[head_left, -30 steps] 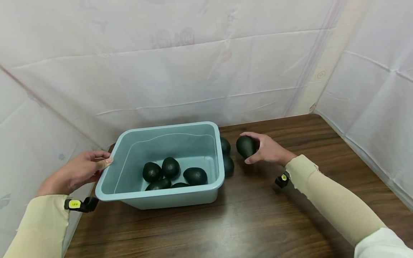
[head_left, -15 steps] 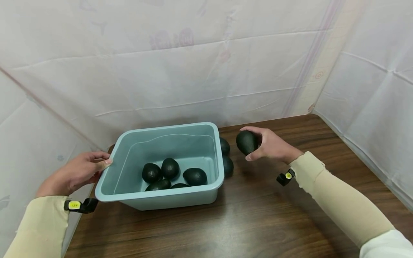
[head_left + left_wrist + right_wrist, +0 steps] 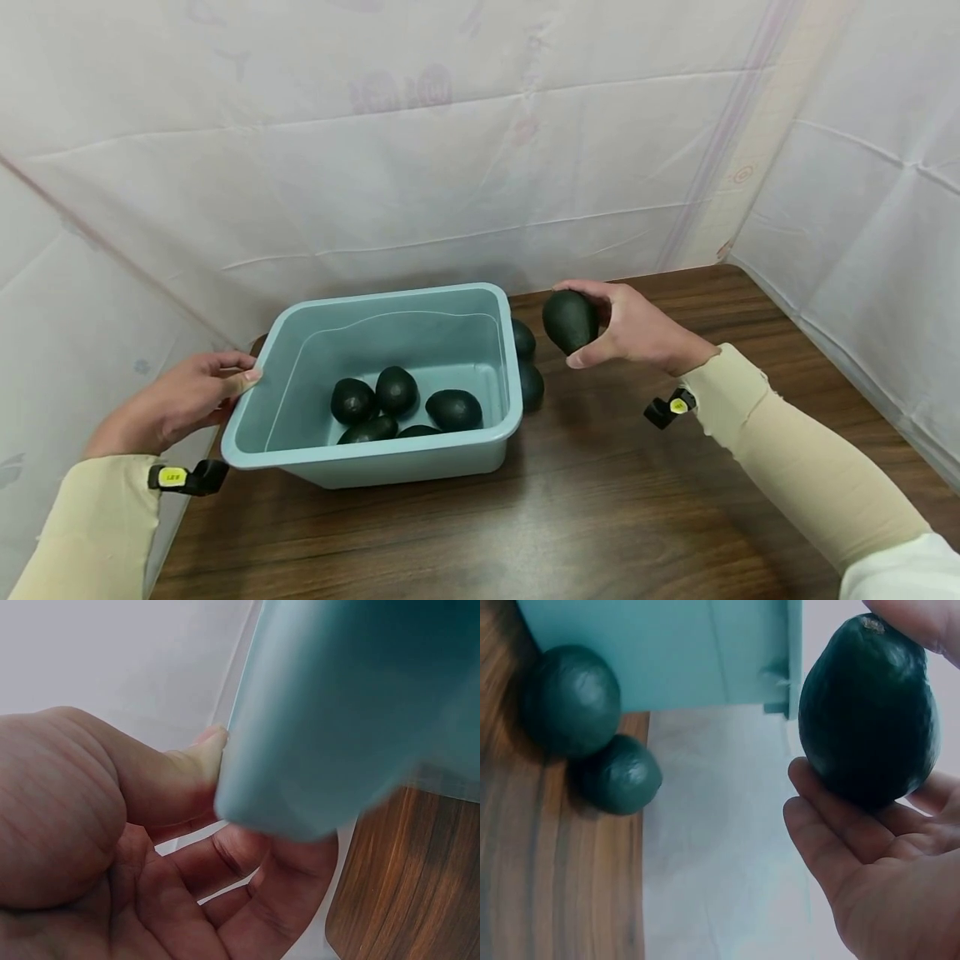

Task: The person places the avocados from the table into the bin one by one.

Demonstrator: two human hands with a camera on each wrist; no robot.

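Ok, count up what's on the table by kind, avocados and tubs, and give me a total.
Avocados in the tub: 5
Avocados on the table beside the tub: 2
Avocado held in the right hand: 1
Tubs: 1
Total: 9

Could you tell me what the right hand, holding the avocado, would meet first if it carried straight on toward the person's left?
Probably the light-blue tub: its right wall lies next in that line from the right hand and avocado, though height over the rim is unclear.
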